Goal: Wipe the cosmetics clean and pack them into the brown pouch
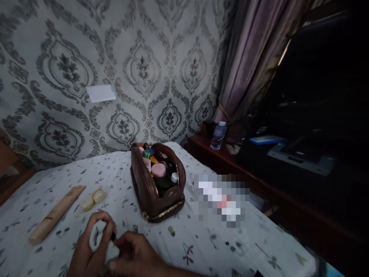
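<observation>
Patterned sheet, open brown bag, two hands around a white object

Patterned wallpaper [170, 23] rises behind a white printed sheet [213, 257]. On the sheet, the brown bag [140, 186] stands unzipped, packed with a pink round container [158, 170], a green-capped item [147, 154], a pale cap [174, 177] and darker things too shadowed to identify. Left of it lie two yellowish round items [93, 200] and a long tan packet [57, 215]. A clear bottle [218, 137] with a white cap stands on the reddish ledge [201, 145].

Pixelation hides something right of the bag; deep shadow swallows the far right. Near the bottom edge, the left hand [92, 240] curls closed around a white object [97, 235], partly covered by fingers. The right hand [137, 252] comes in from the right, fingers bent against it; whether they grip is unclear.
</observation>
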The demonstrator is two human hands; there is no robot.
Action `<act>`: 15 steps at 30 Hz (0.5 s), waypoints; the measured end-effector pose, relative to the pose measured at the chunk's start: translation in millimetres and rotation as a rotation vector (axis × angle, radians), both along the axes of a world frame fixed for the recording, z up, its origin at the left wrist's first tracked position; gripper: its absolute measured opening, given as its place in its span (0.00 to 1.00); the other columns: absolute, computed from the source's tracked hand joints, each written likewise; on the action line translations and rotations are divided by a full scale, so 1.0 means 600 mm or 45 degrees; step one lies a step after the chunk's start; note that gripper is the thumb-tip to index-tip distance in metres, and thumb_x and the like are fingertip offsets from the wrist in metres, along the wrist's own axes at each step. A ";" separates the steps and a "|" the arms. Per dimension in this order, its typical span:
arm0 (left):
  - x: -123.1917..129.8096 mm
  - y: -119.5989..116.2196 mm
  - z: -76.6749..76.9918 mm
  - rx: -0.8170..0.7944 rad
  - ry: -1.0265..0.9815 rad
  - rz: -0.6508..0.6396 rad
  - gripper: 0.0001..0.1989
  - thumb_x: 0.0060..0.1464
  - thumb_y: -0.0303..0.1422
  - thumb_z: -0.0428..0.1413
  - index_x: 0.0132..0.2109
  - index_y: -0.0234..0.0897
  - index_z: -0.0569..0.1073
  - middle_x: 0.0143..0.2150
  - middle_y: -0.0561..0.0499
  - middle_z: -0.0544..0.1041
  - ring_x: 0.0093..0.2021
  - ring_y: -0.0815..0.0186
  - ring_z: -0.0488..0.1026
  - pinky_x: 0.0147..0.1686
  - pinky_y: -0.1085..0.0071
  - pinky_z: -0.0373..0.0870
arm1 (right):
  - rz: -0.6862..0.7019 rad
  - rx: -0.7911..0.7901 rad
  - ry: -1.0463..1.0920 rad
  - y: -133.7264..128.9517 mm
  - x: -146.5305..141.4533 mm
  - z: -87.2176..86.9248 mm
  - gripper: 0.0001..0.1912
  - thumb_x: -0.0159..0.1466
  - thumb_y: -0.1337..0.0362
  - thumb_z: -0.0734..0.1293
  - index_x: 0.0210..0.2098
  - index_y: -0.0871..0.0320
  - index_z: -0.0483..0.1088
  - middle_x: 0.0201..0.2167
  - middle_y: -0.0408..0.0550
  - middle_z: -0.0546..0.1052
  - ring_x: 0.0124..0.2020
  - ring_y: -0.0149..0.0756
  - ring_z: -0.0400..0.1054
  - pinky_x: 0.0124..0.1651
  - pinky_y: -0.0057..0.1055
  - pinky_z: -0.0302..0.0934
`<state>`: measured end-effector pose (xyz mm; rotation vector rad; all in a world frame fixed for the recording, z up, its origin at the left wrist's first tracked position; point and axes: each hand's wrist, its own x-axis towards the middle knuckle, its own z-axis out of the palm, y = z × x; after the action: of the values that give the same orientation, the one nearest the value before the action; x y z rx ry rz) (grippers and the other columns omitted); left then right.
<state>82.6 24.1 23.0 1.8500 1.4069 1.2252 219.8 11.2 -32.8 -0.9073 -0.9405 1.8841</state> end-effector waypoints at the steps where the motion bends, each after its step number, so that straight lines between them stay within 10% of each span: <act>1: -0.007 0.003 -0.005 0.024 0.049 0.003 0.14 0.66 0.46 0.49 0.36 0.41 0.66 0.27 0.56 0.72 0.29 0.66 0.73 0.31 0.74 0.72 | -0.002 -0.039 0.078 0.005 -0.006 -0.009 0.41 0.26 0.48 0.84 0.33 0.56 0.66 0.29 0.38 0.74 0.34 0.35 0.71 0.45 0.35 0.62; 15: -0.069 0.025 -0.041 0.041 0.199 -0.037 0.22 0.59 0.52 0.52 0.28 0.40 0.67 0.23 0.57 0.70 0.25 0.67 0.71 0.29 0.78 0.70 | -0.020 -0.002 0.299 0.027 0.008 -0.029 0.34 0.37 0.49 0.84 0.37 0.60 0.73 0.30 0.43 0.78 0.18 0.24 0.65 0.25 0.26 0.56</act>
<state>41.1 39.2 -1.9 2.0186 1.4437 1.1153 224.4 27.7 -50.1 -0.6737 -0.7875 1.9289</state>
